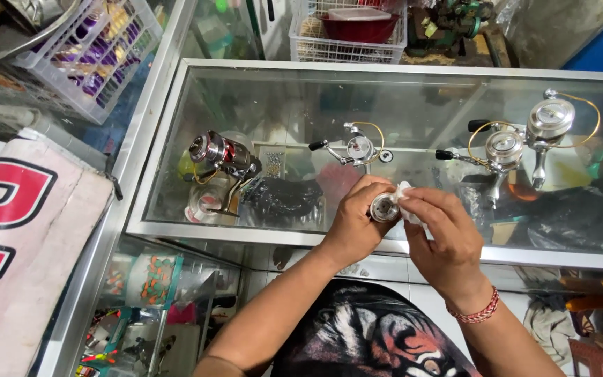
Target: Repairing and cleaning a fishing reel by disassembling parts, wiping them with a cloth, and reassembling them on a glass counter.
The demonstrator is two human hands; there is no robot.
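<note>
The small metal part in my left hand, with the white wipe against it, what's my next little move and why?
Probably turn the round metal part a little in the left hand, since the right hand presses the white wipe on only its upper right edge; the rest looks untouched.

1. Banner sign (15, 237): left edge of the frame, lying flat; white ground with large red lettering outlined in black.
2. Small packets (149, 279): lower left, inside the glass cabinet; clear bags holding orange and green contents.
3. Packets in basket (99, 49): upper left; purple and yellow wrappers in a white wire basket (50, 70).
</note>
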